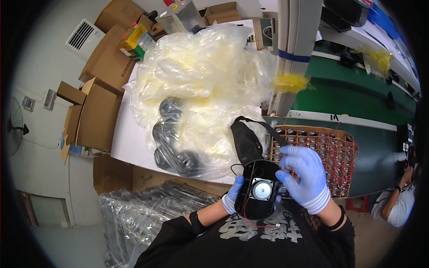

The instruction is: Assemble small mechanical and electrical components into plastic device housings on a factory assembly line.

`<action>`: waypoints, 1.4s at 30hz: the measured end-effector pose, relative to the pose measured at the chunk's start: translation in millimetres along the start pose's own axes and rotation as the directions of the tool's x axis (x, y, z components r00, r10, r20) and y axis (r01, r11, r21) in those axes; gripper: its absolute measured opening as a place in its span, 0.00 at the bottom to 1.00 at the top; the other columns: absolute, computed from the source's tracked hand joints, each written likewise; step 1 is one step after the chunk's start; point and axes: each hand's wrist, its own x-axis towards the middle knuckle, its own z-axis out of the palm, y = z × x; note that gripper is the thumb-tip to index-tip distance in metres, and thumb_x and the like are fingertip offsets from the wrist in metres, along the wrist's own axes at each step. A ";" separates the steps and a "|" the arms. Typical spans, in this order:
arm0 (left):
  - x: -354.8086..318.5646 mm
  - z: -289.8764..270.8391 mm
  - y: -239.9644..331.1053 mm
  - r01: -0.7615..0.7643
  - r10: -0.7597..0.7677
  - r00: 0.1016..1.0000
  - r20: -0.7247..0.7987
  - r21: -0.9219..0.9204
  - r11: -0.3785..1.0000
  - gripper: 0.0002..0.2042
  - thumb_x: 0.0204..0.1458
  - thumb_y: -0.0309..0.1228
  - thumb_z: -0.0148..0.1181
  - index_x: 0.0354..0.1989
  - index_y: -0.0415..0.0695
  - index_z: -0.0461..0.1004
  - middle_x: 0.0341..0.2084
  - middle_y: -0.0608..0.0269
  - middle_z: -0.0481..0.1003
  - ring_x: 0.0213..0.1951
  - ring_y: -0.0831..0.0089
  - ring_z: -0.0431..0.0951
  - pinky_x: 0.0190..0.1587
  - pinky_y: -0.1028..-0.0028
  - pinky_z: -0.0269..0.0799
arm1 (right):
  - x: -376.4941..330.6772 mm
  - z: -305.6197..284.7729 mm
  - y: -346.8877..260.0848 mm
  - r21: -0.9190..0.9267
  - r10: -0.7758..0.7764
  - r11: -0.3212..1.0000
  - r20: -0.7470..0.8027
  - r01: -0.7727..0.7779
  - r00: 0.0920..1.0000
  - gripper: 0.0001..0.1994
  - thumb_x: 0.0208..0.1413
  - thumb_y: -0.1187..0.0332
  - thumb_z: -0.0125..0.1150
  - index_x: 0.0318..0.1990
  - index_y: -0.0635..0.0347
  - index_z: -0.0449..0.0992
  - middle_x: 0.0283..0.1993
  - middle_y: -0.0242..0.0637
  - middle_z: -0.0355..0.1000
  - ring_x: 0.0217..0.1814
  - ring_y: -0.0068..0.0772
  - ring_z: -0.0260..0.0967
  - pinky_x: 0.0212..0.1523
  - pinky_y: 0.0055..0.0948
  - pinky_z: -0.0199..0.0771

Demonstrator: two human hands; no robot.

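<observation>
A black plastic speaker housing (257, 190) with a round silver speaker driver (261, 189) set in it is held close to my chest. My left hand (233, 195), in a blue glove, grips the housing's left edge. My right hand (303, 176), also gloved, rests on its upper right side with fingers spread over it. A thin red wire (250, 219) loops below the housing. Just behind it stands a second black curved shell (247, 142) with a black strap.
A cardboard tray (331, 154) of several small parts with red wires lies to the right on a green bench (357, 98). Crumpled clear plastic bags (201, 76) cover a white table, some holding black housings (167, 134). Cardboard boxes (96, 111) stand left. Another person (400, 201) sits far right.
</observation>
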 end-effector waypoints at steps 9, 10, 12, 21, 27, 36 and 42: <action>5.7 -5.9 -5.9 0.265 -0.265 0.964 0.018 -0.123 0.956 0.52 0.35 0.72 0.48 0.63 0.44 0.51 0.56 0.43 0.59 0.54 0.50 0.66 0.55 0.52 0.62 | -14.0 12.5 42.3 0.199 0.261 0.863 0.610 -0.463 0.748 0.16 0.55 0.62 0.46 0.48 0.57 0.71 0.36 0.51 0.73 0.37 0.53 0.71 0.43 0.41 0.70; 8.5 -13.6 -5.3 0.281 -0.280 0.960 0.033 -0.098 0.955 0.54 0.34 0.73 0.47 0.64 0.44 0.48 0.57 0.43 0.58 0.55 0.50 0.65 0.56 0.52 0.61 | -18.1 15.9 48.2 0.192 0.270 0.864 0.605 -0.466 0.749 0.16 0.55 0.62 0.46 0.48 0.58 0.71 0.36 0.52 0.72 0.38 0.53 0.71 0.43 0.41 0.70; 16.8 -20.8 -4.3 0.286 -0.286 0.958 -0.029 -0.020 0.958 0.54 0.33 0.74 0.45 0.65 0.46 0.46 0.59 0.43 0.56 0.57 0.48 0.62 0.57 0.51 0.61 | -33.8 20.4 62.7 0.232 0.283 0.855 0.540 -0.464 0.792 0.17 0.54 0.63 0.47 0.48 0.58 0.71 0.37 0.53 0.72 0.39 0.52 0.71 0.43 0.41 0.71; -19.5 -83.5 -1.1 0.209 -0.036 0.906 -0.421 0.374 0.904 0.30 0.55 0.49 0.48 0.57 0.37 0.58 0.52 0.45 0.65 0.49 0.53 0.71 0.51 0.59 0.70 | -198.5 -71.1 255.7 0.039 0.771 0.605 -0.277 -0.795 0.574 0.14 0.46 0.72 0.53 0.41 0.69 0.73 0.35 0.44 0.72 0.40 0.34 0.69 0.45 0.30 0.68; -21.2 -57.4 -0.4 0.422 0.354 0.847 -0.396 0.906 0.002 0.18 0.54 0.37 0.52 0.50 0.40 0.66 0.44 0.54 0.71 0.45 0.58 0.73 0.47 0.65 0.70 | -357.6 -163.7 404.6 0.767 0.908 0.291 -0.410 -0.571 -0.087 0.09 0.48 0.69 0.54 0.36 0.61 0.73 0.30 0.36 0.71 0.24 0.31 0.69 0.22 0.26 0.69; 44.9 -80.6 11.0 0.088 0.124 0.977 0.176 0.199 -0.976 0.17 0.46 0.30 0.48 0.47 0.47 0.68 0.52 0.60 0.65 0.57 0.60 0.62 0.60 0.62 0.55 | -550.4 -168.5 494.0 0.962 0.857 0.216 -0.268 -0.165 -0.440 0.14 0.57 0.65 0.49 0.47 0.63 0.67 0.40 0.45 0.70 0.39 0.41 0.72 0.43 0.34 0.78; 90.7 -91.7 35.5 0.003 0.002 0.987 -0.163 0.003 -1.000 0.11 0.47 0.30 0.48 0.39 0.49 0.72 0.38 0.63 0.72 0.48 0.65 0.69 0.61 0.61 0.52 | -502.0 -144.4 452.3 0.961 0.694 0.089 -0.249 -0.262 -0.676 0.21 0.54 0.55 0.53 0.49 0.62 0.71 0.50 0.42 0.71 0.50 0.43 0.68 0.51 0.38 0.67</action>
